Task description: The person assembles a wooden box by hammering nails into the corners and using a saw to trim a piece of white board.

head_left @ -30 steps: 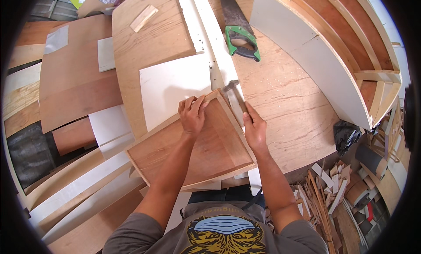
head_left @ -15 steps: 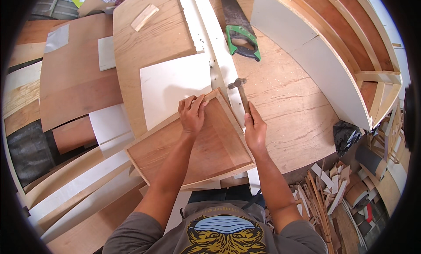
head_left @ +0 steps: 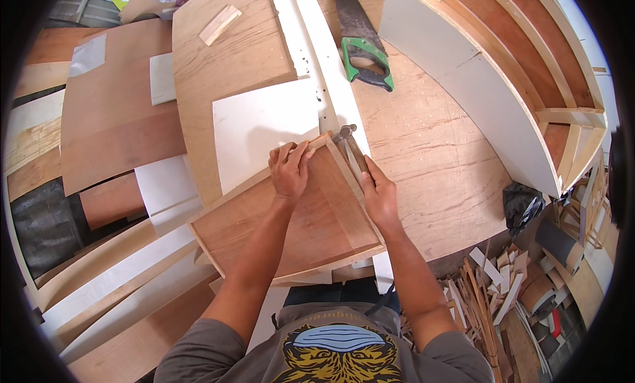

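A brown wooden panel (head_left: 284, 221) edged with thin battens lies tilted across the workbench in front of me. My left hand (head_left: 290, 173) is closed over its far edge, fingers curled round the batten; whether a nail sits under them is hidden. In my right hand (head_left: 381, 192) is a hammer (head_left: 358, 153), held by its wooden handle along the panel's right side. The hammer's metal head rests on or just above the panel's far corner. Beyond that corner lies a white sheet (head_left: 264, 122), casting my hands' shadow.
A green-handled handsaw (head_left: 368, 62) lies on the plywood bench top (head_left: 430, 145), beside a long white strip (head_left: 331, 59). To the right stands a curved wooden frame (head_left: 489, 79). Scrap wood (head_left: 489, 284) is heaped low right, a small offcut (head_left: 219, 24) lies far left, and boards (head_left: 112, 112) stack leftward.
The hammer head has swung left from over the white strip to the panel's far corner. My right hand moved slightly with it; the left hand and panel stayed nearly still.
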### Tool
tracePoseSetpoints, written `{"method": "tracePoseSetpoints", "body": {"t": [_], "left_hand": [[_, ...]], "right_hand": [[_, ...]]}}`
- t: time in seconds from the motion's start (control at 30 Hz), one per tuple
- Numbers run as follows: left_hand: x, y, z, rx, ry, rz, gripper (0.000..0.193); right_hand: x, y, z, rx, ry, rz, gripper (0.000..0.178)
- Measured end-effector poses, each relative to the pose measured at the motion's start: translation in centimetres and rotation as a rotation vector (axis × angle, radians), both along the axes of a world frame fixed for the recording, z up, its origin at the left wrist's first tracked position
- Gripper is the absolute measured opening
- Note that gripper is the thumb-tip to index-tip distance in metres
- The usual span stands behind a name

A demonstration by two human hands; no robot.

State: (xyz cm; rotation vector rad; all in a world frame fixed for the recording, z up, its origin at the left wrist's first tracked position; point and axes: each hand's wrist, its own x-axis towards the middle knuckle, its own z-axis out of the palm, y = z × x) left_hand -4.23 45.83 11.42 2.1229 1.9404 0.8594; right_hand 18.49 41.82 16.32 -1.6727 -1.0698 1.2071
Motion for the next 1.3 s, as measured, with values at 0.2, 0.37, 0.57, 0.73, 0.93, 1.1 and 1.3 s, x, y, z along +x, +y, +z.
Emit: {"method": "tracePoseSetpoints", "body": {"t": [0.2, 0.37, 0.57, 0.73, 0.93, 1.1, 1.3], "left_hand": [[-0.1, 0.0, 0.0, 0.012, 0.013, 0.005, 0.025], [-0.1, 0.0, -0.1, 0.004, 0.014, 0.000, 0.026], [-0.1, -0.1, 0.0, 0.000, 0.018, -0.001, 0.026], [-0.4, -0.1, -0.2, 0.004, 0.028, 0.000, 0.027], [-0.5, -0.3, 0.3, -0.028, 0.024, -0.015, 0.028], [1.6, -1.3, 0.7, -0.003, -0.015, -0.098, 0.027], [4.0, -1.5, 0.3, -0.016, -0.010, -0.119, 0.027]], "right_hand": [[0.2, -0.1, -0.5, -0.031, 0.015, 0.013, 0.041], [0.5, -0.2, -1.9, -0.049, 0.008, -0.002, 0.041], [0.3, -0.1, -1.8, -0.030, 0.035, -0.014, 0.041], [1.9, -0.1, -1.0, -0.055, 0.023, -0.021, 0.042], [6.8, -0.5, -2.3, -0.083, -0.435, -0.244, 0.038], [11.3, -1.4, -5.2, 0.019, -0.670, -0.221, 0.031], [14.2, -2.6, -4.8, 0.082, -0.927, -0.187, 0.031]]}}
